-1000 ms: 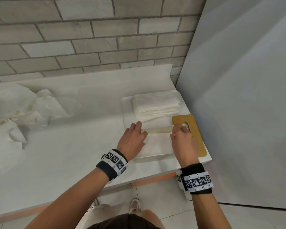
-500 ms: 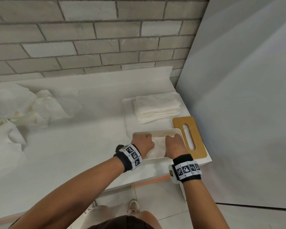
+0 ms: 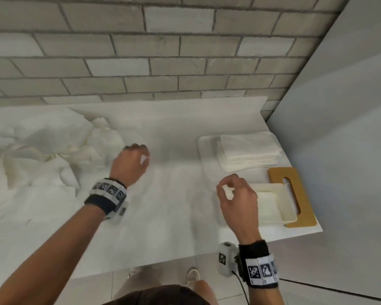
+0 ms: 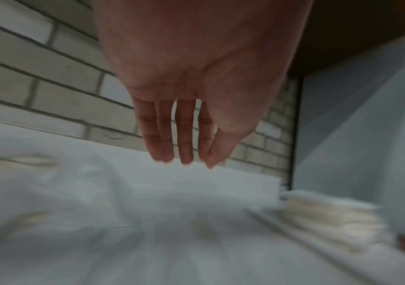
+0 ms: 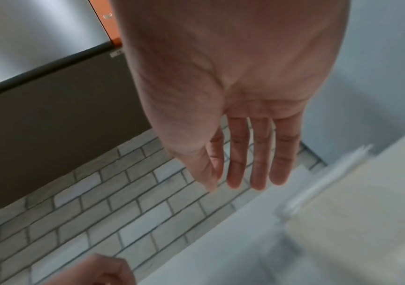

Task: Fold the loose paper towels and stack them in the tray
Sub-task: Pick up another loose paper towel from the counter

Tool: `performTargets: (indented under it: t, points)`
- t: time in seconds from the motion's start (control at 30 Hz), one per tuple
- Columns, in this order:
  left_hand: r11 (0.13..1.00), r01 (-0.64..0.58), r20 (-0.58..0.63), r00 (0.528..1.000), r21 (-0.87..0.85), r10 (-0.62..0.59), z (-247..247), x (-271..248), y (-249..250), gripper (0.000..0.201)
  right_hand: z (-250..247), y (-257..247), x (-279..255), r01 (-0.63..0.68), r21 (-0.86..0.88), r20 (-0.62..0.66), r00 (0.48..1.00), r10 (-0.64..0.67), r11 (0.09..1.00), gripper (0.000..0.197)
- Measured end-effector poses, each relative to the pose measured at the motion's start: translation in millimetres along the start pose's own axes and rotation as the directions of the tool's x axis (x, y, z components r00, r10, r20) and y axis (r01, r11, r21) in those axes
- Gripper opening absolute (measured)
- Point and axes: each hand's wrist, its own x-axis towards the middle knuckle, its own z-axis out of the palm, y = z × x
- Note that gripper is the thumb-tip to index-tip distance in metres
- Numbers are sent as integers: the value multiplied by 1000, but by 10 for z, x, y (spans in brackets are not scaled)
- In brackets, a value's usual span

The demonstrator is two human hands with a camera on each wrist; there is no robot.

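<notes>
Both hands having left the tray (image 3: 288, 213): left hand (image 3: 131, 165) and right hand (image 3: 238, 200) hovering empty, fingers relaxed, over desk (image 3: 167, 208).

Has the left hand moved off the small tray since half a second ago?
Yes. The left hand has gone left, away from the small tray beside the wooden board, toward the loose paper towels.

It looks like a kitchen or pantry corner. A white tabletop (image 3: 163, 216) runs along a pale brick wall (image 3: 141, 62), with a wooden cutting board (image 3: 304, 208) by a tiled floor (image 3: 163, 282).
</notes>
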Motion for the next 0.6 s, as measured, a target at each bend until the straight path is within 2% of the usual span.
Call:
performTargets:
  t: [0.07,0.13,0.2,0.3,0.37,0.47,0.53,0.6]
  points:
    - [991,71,46,996,118,-77,-70,271,-557,31,409,-232,-12,24,60,80,996,-29,998,20]
    - [983,49,152,985,179,-77,-129,535,-990,54,821,-429,-10,28,84,165,985,-42,996,20]
    - [985,27,275,959,170,-74,-94,726,-1358,69,1197,-604,4,5,91,242,970,-27,996,17]
    - [985,13,438,895,170,-87,70,808,-1732,62,1616,-792,54,-42,117,312,950,3,992,15]
    - [983,-18,439,896,185,-67,171,692,-1793,48,1818,-867,71,-72,121,329,944,28,990,17]
    - [978,-105,359,933,179,34,246,388,-1732,39,2060,-995,17,-108,91,337,939,71,990,25]
    - [972,-162,305,946,169,105,275,108,-1692,38,2201,-1099,-35,-113,46,338,937,91,993,44]
    - [978,-164,271,954,126,126,284,-179,-1646,36,2301,-1204,-52,-102,-13,349,932,100,995,71]
